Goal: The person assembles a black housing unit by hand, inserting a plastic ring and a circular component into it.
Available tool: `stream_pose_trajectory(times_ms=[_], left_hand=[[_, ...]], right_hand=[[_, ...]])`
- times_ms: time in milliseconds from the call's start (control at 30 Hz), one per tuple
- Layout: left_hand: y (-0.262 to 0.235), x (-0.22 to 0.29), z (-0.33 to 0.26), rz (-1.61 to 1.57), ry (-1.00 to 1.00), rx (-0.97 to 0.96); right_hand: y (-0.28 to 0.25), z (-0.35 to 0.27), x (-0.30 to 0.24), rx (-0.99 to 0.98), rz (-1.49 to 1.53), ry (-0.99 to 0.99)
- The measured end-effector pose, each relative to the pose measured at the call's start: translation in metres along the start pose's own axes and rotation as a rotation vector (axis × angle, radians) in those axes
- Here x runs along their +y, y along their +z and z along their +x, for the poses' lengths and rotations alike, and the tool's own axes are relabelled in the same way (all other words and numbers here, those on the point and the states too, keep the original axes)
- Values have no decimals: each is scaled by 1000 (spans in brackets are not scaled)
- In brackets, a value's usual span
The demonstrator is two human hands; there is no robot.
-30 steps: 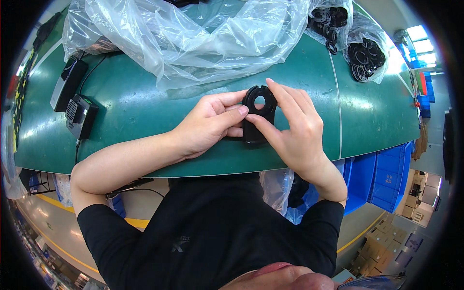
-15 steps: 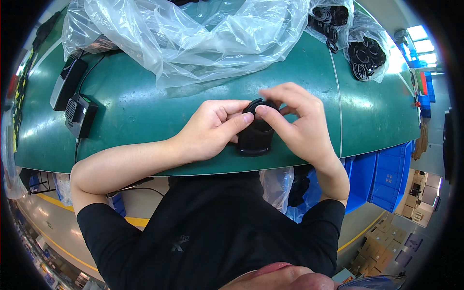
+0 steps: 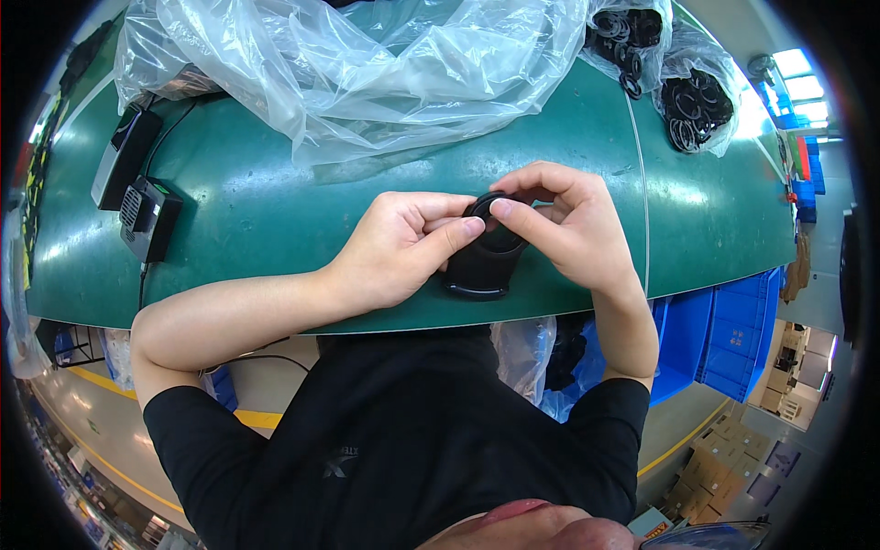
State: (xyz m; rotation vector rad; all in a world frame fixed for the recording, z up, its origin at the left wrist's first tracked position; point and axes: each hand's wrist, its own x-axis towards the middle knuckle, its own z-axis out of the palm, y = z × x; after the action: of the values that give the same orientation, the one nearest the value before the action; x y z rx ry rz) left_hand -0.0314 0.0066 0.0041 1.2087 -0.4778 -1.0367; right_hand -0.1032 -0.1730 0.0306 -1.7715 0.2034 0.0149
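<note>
Over the near edge of the green table, a black plastic part point(image 3: 482, 273) with a wide round opening stands between my two hands. A thin black ring point(image 3: 492, 198) sits at the top of that opening; whether it is fully seated there I cannot tell. My left hand point(image 3: 399, 246) grips the part's left side, thumb on the rim and fingers behind it. On the other side my right hand point(image 3: 576, 225) pinches the ring and upper rim between thumb and curled fingers. Those fingers partly hide the opening's right side.
A large clear plastic bag point(image 3: 394, 101) lies across the back of the green table point(image 3: 266, 220). Bags of black rings point(image 3: 697, 105) lie at the back right. Two black-and-grey devices point(image 3: 151, 218) with cords stand at the left. Blue crates point(image 3: 733, 335) are below the right edge.
My right fingers, blurred before, have come down onto the ring and rim. The part's lower end has shifted slightly left and tilted. My left hand keeps its grip.
</note>
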Motion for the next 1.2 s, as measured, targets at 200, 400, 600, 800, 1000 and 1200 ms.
stream_pose_trajectory(times_ms=[200, 400, 600, 800, 1000, 1200], left_hand=[[0, -4, 0, 46, 50, 8], [-1, -3, 0, 79, 33, 13], [0, -3, -1, 80, 12, 17], [-2, -6, -2, 167, 117, -1], [0, -7, -3, 237, 168, 38], [0, 1, -4, 90, 53, 19]], right_hand=[[1, 1, 4, 6, -19, 8], [5, -1, 2, 10, -30, 16], [-1, 1, -1, -62, 29, 81], [-2, 0, -2, -98, -16, 77], [3, -2, 2, -58, -120, -14], [7, -3, 0, -38, -6, 42]])
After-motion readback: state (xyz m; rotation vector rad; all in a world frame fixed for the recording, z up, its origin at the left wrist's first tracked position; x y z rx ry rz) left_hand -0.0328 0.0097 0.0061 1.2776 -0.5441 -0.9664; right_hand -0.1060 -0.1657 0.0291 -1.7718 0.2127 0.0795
